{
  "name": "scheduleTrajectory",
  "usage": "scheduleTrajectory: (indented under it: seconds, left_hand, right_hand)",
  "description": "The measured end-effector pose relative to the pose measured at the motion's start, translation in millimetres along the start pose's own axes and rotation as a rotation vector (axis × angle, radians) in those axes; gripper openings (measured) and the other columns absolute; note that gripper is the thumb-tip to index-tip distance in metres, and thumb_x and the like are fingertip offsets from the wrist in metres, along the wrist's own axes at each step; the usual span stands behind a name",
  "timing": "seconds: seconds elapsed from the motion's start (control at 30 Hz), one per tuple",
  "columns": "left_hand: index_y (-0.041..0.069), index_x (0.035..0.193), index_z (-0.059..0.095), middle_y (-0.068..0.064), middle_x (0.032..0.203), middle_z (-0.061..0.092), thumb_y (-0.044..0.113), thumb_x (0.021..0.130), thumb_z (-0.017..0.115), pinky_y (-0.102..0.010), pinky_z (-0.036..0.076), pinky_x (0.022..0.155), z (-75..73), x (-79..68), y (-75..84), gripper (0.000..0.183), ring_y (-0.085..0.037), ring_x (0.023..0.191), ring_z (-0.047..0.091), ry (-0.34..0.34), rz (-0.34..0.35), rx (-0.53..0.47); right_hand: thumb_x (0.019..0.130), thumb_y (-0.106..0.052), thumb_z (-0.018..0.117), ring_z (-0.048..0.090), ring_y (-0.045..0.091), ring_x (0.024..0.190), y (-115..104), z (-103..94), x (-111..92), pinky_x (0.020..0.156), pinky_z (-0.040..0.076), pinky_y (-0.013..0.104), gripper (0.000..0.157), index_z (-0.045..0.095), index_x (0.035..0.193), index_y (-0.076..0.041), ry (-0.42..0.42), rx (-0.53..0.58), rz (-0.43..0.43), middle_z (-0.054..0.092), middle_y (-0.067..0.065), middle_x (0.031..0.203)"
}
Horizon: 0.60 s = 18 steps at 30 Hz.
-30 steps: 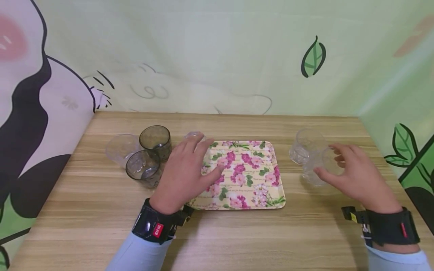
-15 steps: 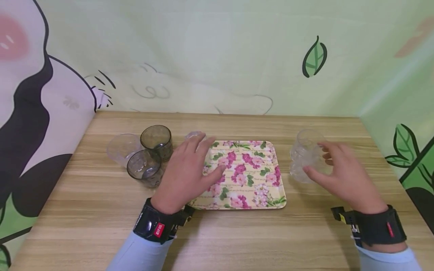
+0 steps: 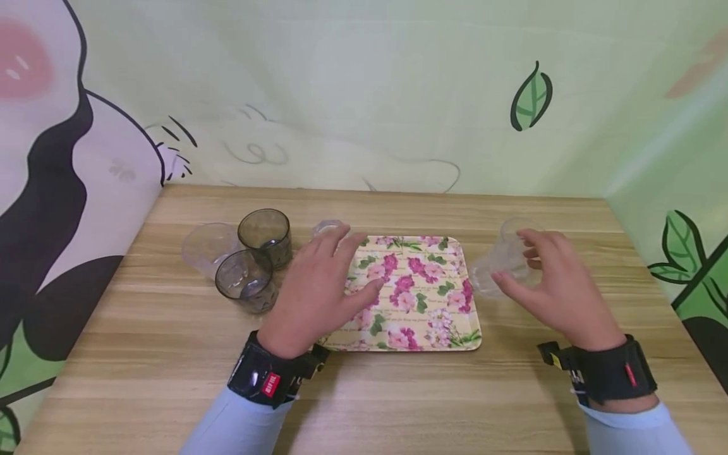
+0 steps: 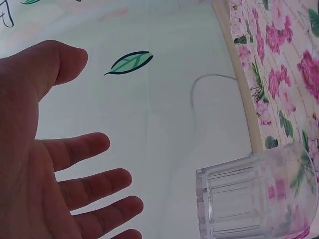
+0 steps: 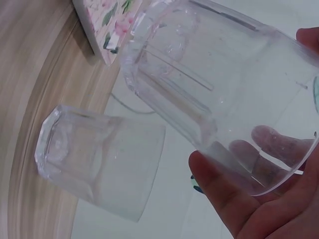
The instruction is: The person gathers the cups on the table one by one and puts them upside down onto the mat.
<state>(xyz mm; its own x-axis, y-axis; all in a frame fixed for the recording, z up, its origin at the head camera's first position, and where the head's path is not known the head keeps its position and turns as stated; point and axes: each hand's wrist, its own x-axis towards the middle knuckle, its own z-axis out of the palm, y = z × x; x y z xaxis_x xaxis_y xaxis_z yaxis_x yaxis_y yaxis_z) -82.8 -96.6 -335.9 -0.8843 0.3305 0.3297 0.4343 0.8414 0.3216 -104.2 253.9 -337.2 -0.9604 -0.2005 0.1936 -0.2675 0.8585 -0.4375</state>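
In the head view my right hand (image 3: 560, 287) grips a clear glass (image 3: 488, 277) near its rim, and the glass overlaps the right edge of a floral tray (image 3: 409, 303). The right wrist view shows thumb and fingers around this glass, its thick faceted base pointing towards the tray side. Behind it a second clear glass (image 5: 99, 157) stands upright on the table. My left hand (image 3: 318, 291) is over the tray's left part, fingers spread and holding nothing. Beside it a clear glass (image 4: 249, 196) sits upside down on the tray, mostly hidden by this hand in the head view.
Left of the tray stand two smoky dark glasses (image 3: 265, 230) and one clear glass (image 3: 201, 249), close together on the wooden table (image 3: 421, 404). A wall with a printed cartoon cloth (image 3: 341, 95) bounds the back and sides.
My right hand has moved left with the clear glass, away from the other clear glass and up to the tray's right edge. The left hand has stayed in place.
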Motion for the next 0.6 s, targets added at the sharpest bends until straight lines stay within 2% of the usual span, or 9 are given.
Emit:
scheduleTrajectory:
  seconds: [0.37, 0.6]
  left_hand:
    - [0.009, 0.144, 0.050, -0.022, 0.148, 0.054, 0.051, 0.090, 0.063, -0.060, 0.045, 0.114, 1.7, 0.2, 0.0, 0.069, -0.038, 0.138, 0.048, -0.003, -0.007, -0.001]
    - [0.010, 0.146, 0.049, -0.022, 0.149, 0.054, 0.053, 0.091, 0.061, -0.060, 0.048, 0.112, 6.4, 0.8, 1.1, 0.071, -0.039, 0.136, 0.050, -0.034, -0.018, 0.018]
  right_hand:
    - [0.085, -0.041, 0.077, 0.061, 0.045, 0.110, -14, 6.3, 7, 0.089, 0.056, 0.069, 0.079, 0.043, 0.146, -0.004, 0.017, 0.044, -0.031, 0.051, 0.027, 0.135]
    - [0.083, -0.038, 0.079, 0.063, 0.044, 0.107, -24, 7.6, 9, 0.087, 0.057, 0.068, 0.079, 0.045, 0.144, -0.002, 0.029, 0.034, -0.066, 0.052, 0.026, 0.132]
